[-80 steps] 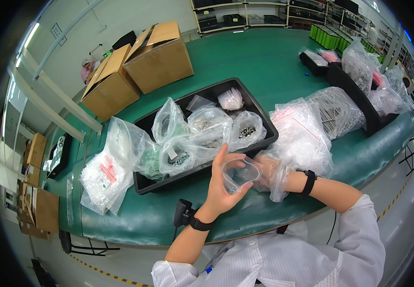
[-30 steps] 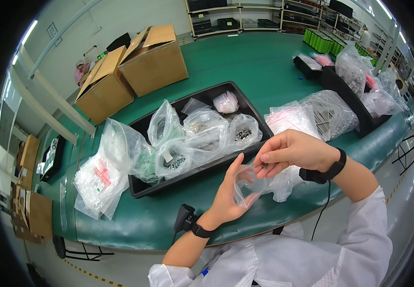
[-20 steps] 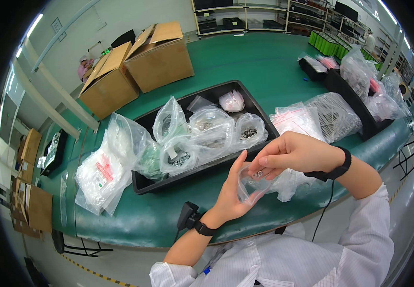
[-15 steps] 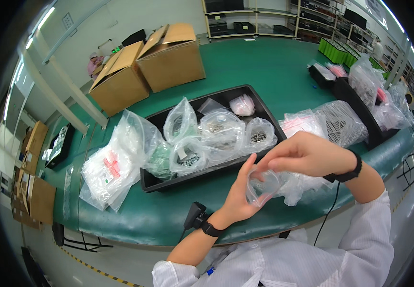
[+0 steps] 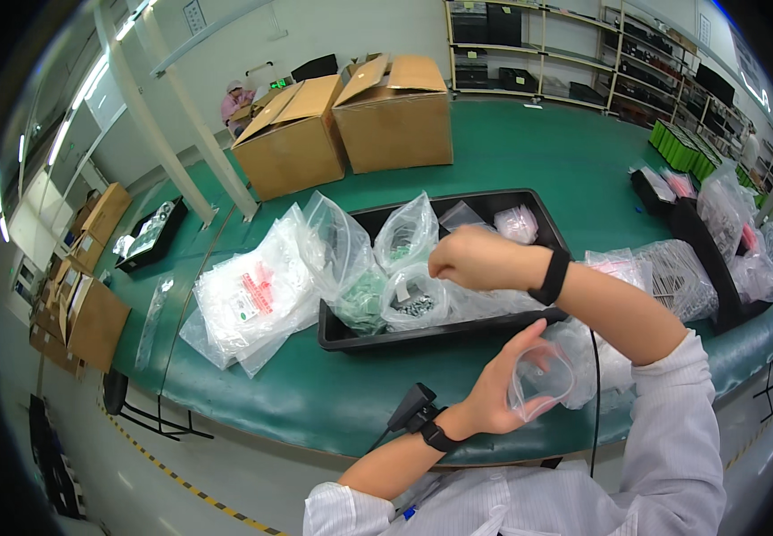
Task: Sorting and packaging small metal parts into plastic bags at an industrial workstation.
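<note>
My left hand [image 5: 491, 395] holds a small clear plastic bag [image 5: 543, 382], its mouth spread wide between thumb and fingers, in front of the black tray [image 5: 355, 340]. Over the tray hovers my right hand [image 5: 487, 259], palm down with fingertips drawn together; whatever they hold, if anything, is hidden. Just below those fingertips is an open bag of small metal parts [image 5: 415, 305]. Beside it in the tray are a bag of green pieces [image 5: 361, 305] and another opened clear bag [image 5: 407, 234]. My right hand and forearm cover other bags there.
A pile of flat clear bags [image 5: 252, 290] lies left of the tray. To the right are a bag of long metal parts [image 5: 680, 272] and a black bin [image 5: 708, 259] with filled bags. Two large cartons [image 5: 395, 125] stand behind. A black cable [image 5: 595, 402] hangs near my right arm.
My right hand has left the clear bag in my left hand and moved left over the tray, fingers closing together. My left hand keeps the bag. The whole view has shifted.
</note>
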Demonstrator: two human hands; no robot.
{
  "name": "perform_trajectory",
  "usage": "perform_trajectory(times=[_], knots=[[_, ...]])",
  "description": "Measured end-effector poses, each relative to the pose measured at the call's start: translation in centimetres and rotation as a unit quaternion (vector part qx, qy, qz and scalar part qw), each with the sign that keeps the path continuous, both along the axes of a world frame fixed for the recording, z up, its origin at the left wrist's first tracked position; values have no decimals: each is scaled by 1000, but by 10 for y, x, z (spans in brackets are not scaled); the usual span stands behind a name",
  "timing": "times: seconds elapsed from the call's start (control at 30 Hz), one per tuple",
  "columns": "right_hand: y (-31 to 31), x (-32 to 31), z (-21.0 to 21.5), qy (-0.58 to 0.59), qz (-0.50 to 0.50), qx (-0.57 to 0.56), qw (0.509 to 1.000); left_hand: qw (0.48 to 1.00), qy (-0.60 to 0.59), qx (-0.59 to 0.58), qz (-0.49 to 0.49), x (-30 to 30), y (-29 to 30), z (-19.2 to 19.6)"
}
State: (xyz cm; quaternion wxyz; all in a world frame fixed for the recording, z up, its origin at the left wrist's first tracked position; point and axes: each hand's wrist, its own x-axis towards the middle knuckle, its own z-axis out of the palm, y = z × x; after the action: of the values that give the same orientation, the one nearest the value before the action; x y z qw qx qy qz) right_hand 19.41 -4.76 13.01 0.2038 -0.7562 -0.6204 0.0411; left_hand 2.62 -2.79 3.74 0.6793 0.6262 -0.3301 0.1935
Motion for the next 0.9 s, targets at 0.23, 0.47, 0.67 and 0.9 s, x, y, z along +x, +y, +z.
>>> perform_trajectory(times=[0.23, 0.47, 0.67, 0.9], knots=[[25, -14, 4, -2, 47, 7, 999, 998, 22, 20, -47, -9, -6, 2], [62, -12, -44, -60, 28, -285, 956, 997, -6, 64, -32, -9, -5, 3], [69, -13, -75, -144, 76, -241, 957, 999, -12, 36, -4, -5, -4, 4], [72, -12, -68, -140, 113, -287, 941, 999, -3, 54, 2, -5, 0, 2]])
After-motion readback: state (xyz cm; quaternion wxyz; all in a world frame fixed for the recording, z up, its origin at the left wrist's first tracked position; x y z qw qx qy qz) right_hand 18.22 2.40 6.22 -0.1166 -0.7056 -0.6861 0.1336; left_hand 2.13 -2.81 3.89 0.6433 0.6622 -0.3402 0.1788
